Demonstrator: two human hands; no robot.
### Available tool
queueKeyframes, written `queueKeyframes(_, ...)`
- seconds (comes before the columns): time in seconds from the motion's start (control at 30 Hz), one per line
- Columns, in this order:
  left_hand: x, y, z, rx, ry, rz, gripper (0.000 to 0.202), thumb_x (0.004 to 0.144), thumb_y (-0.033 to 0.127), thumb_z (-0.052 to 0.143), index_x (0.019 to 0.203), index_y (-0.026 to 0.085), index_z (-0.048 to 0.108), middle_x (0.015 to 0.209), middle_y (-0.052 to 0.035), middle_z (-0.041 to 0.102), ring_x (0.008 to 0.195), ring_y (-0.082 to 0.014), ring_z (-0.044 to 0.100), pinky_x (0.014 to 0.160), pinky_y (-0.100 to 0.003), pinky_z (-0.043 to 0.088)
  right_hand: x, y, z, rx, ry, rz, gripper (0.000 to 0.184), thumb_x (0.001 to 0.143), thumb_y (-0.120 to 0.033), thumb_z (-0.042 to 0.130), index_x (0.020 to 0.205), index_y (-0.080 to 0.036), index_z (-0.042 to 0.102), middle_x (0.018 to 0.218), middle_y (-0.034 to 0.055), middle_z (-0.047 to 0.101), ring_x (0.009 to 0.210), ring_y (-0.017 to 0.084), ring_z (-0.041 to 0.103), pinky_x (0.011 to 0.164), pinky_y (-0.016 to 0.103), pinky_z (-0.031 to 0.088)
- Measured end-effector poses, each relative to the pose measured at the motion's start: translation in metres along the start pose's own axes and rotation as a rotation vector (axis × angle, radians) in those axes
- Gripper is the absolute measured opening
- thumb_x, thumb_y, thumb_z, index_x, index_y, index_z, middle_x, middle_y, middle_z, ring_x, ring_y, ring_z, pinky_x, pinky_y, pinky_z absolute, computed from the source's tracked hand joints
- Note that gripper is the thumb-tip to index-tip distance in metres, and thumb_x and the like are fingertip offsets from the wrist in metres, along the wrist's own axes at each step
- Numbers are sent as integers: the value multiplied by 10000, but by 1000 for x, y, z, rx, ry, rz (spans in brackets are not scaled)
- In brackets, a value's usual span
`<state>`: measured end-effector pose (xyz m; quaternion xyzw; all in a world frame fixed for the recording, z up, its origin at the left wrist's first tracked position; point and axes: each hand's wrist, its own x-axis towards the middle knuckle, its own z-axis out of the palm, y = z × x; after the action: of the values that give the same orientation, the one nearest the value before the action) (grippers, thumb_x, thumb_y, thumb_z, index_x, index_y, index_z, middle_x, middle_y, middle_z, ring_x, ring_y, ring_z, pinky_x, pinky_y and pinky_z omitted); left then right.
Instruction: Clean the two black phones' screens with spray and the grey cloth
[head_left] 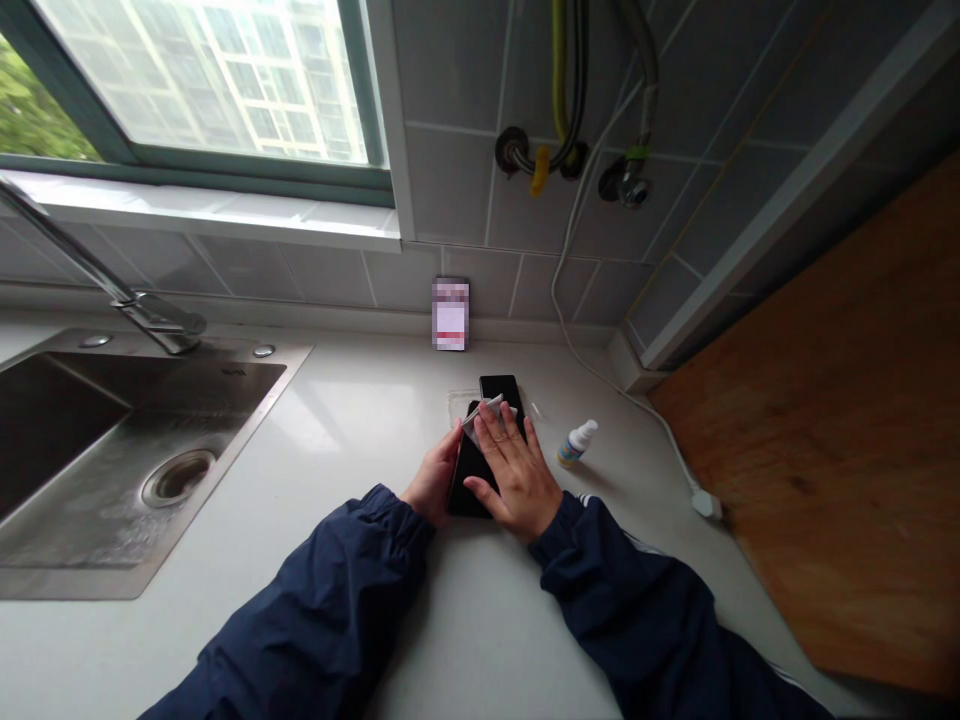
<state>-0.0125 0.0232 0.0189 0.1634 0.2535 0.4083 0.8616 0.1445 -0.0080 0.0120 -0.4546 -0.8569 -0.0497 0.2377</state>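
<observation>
Left hand: The left hand [433, 478], lower center of the frame, has its fingers drawn narrow, pinching a fold of white cloth [480, 420] against a black smartphone [469, 480].

Right hand: The right hand [517, 472] lies flat beside it with fingers spread wide, pressing down on the phone, apparently to pin it against the counter (its fingertips reach the cloth).

Phone: The smartphone lies face hidden beneath both hands at center, overlapping a second black slab [501, 392], perhaps another phone (the hands block a clear view).

Bottle: A small white-capped dropper bottle [577, 443] stands just right of the hands, within easy reach.

Wall: A blurred card [450, 314] leans upright against the gray tile [465, 200] above the phones, while a white cable [592, 350] runs down the wall at right.

Rest: A stainless steel sink [172, 375] and its chrome faucet [161, 320] sit at left under a window [210, 80]; a wooden board [817, 430] fills the right edge.
</observation>
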Motion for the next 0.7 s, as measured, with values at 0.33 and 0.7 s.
queueKeyframes(0.33,-2,3,4,12,-56,-17,823,1002,748,257,1551,195,525,1348,-161,722,1237,-355,692,1111,-482,490,1,1,3,24,-1,24,912,1063,-448,502,1679,-183,-116,1752,135,129,1636,358,80,1273,645,251)
queueKeyframes(0.7,-3,3,8,53,-25,-1,780,1014,716,242,1539,222,541,1286,-142,754,1148,-345,732,1049,-451,526,0,5,6,68,-8,32,880,1076,-462,470,1683,-194,-108,1757,129,116,1640,338,47,1272,636,263)
